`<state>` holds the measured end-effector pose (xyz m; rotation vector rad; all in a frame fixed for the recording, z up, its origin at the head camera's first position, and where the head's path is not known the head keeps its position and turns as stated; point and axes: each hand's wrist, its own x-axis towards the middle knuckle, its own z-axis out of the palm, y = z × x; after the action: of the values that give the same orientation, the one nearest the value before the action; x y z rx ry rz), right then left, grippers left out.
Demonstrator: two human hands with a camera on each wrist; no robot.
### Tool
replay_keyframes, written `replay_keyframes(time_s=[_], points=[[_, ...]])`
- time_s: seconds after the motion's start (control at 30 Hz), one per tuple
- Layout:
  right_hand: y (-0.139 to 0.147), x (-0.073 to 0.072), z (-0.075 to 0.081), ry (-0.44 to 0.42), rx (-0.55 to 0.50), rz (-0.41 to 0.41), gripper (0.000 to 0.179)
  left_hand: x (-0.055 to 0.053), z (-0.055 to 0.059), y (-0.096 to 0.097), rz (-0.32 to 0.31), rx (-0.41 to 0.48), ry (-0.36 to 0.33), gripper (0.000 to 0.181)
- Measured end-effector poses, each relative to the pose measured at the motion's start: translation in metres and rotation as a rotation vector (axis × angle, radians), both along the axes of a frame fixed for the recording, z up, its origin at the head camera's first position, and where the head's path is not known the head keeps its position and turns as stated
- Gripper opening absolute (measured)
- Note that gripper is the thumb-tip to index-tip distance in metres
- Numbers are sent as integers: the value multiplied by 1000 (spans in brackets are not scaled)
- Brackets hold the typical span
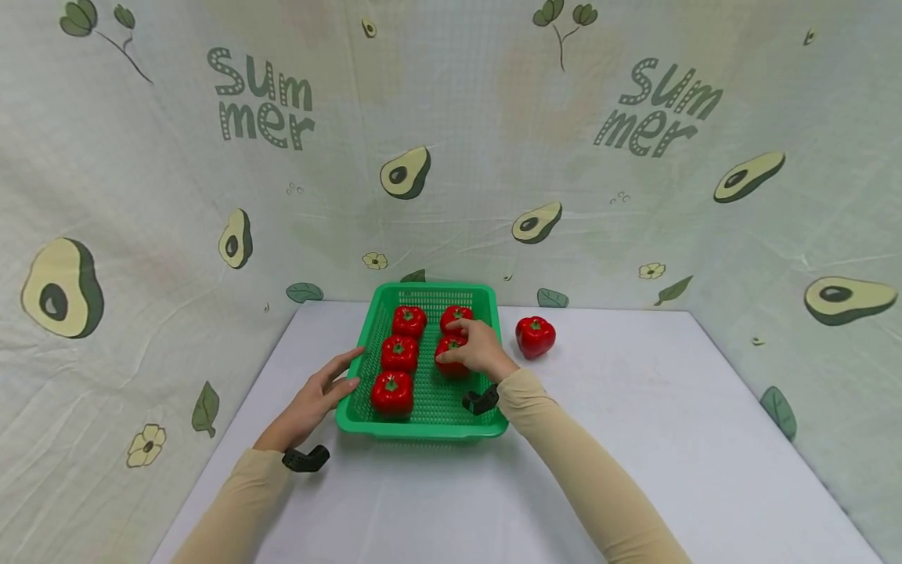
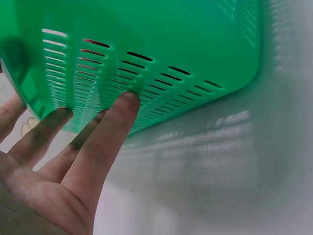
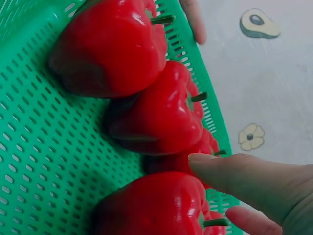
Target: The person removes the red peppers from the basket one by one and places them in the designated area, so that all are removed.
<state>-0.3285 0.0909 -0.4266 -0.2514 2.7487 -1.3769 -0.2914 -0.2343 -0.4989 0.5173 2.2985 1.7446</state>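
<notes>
A green plastic basket holds several red bell peppers. Three stand in a column on its left: front pepper, middle pepper and back pepper. On the right side are a nearer pepper and a farther pepper. My right hand hovers over the nearer right pepper, thumb and fingers spread apart above it; the right wrist view shows the thumb apart from that pepper. With extended fingers, my left hand rests against the basket's left side, fingertips at the slotted wall.
Another red bell pepper lies on the white table, just right of the basket. A pale cloth printed with avocados and lettering hangs behind and at both sides.
</notes>
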Motion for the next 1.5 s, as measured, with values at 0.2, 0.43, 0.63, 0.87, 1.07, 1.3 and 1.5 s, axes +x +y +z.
replay_keyframes(time_s=[0.2,0.43,0.63,0.87,1.07,1.3,1.5], points=[[0,0,-2,-12,25,-3,64,0,0,0,1,7,-5,57],[-1,-2,-4,-15,34,-11,64,0,0,1,8,2,2,56],[-1,-4,-12,-27,44,-37,62,-1,2,3,6,-14,4,58],[-1,-8,-16,-2,53,-29,61,1,3,2,7,-16,-18,59],[-3,-10,-17,-7,33,-21,61,2,2,0,19,-16,-2,58],[-3,-7,-19,-23,47,-25,61,6,-3,0,11,-22,-9,57],[-2,-8,-15,8,42,1,61,3,0,0,15,-12,10,57]])
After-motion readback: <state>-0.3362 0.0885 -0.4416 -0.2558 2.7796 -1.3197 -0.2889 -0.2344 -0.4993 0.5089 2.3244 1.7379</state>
